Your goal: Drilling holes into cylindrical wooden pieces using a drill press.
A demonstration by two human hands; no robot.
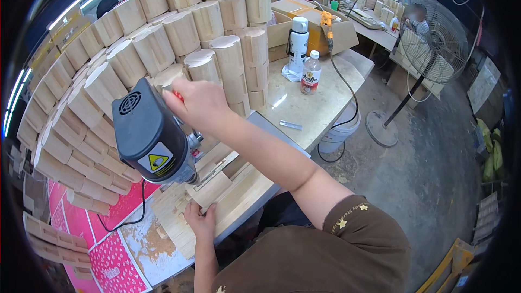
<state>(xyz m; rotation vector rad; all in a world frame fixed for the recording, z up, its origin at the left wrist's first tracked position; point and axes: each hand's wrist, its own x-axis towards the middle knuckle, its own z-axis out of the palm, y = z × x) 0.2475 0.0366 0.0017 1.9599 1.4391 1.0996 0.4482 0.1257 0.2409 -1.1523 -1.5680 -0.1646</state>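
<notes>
A bench drill press with a black motor housing (145, 130) stands in front of me, a yellow warning sticker on its side. My right hand (198, 103) is closed round its red-tipped lever (177, 95), the arm stretched across the workbench. Below the chuck (188, 174), a pale wooden block (211, 189) lies on a wooden board (172, 222). At the block's near end, my left hand (201, 220) grips it with thumb and fingers. The drill tip's contact with the wood is too small to make out.
Tall stacks of rounded wooden blocks (154, 49) curve round the left and back. A white flask (298, 43), a drink bottle (310, 73) and a cardboard box (325, 32) are at the back right. A power cable (347, 84) hangs off the table. A standing fan (434, 40) is farther right.
</notes>
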